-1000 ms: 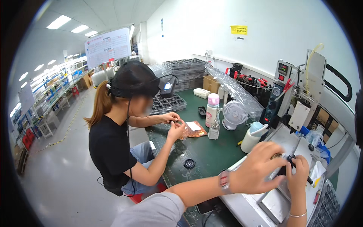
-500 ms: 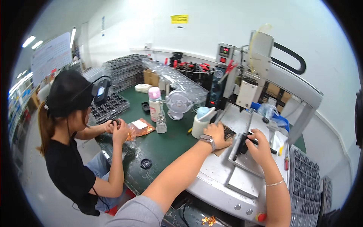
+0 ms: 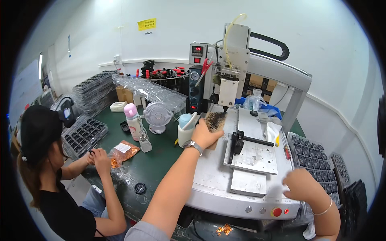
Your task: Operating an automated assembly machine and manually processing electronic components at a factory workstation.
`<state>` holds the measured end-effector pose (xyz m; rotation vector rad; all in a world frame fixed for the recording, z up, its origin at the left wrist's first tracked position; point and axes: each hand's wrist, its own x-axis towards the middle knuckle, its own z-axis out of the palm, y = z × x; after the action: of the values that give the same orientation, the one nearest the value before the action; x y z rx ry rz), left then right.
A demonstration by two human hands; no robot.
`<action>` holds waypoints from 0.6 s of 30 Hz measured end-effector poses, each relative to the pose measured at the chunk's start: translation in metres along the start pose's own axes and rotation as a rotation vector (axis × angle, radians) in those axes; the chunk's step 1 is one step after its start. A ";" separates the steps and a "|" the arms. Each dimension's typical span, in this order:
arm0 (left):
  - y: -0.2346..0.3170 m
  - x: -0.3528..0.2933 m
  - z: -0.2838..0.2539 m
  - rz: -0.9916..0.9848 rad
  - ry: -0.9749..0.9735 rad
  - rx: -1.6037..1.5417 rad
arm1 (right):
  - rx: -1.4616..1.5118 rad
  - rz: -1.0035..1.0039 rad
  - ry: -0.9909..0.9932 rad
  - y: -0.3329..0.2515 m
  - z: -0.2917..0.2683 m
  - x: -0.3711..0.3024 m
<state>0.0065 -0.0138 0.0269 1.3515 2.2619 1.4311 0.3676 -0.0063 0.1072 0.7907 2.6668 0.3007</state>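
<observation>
White machine is standing on counter | left hand, forearm extended, is grasping speckled brown board at machine's left side, partly covering it | right hand is curling loosely above front right corner, palm hidden, grip cannot be told | yellow wall sign is bearing dark print, illegibly small

The person wears a grey sleeve, metallic wristwatch and slim bangle.
</observation>
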 end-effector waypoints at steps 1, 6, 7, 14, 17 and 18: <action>0.003 -0.003 -0.006 -0.011 0.033 -0.039 | -0.077 0.052 -0.188 0.006 0.011 -0.009; -0.006 0.000 -0.012 -0.056 0.095 -0.105 | 0.175 0.114 -0.391 0.017 0.049 -0.031; -0.005 -0.003 -0.013 -0.064 0.067 0.043 | 0.182 0.117 -0.346 0.019 0.051 -0.030; 0.005 -0.011 0.006 0.013 -0.079 0.491 | 0.197 0.103 -0.365 0.036 0.057 -0.018; 0.008 -0.013 0.007 0.008 -0.131 0.571 | 0.165 0.134 -0.429 0.029 0.049 -0.005; 0.005 -0.011 0.008 -0.004 -0.174 0.586 | 0.134 0.129 -0.478 0.031 0.047 -0.004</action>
<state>0.0202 -0.0162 0.0236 1.5312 2.6625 0.6209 0.4040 0.0218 0.0738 0.9415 2.2075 -0.0383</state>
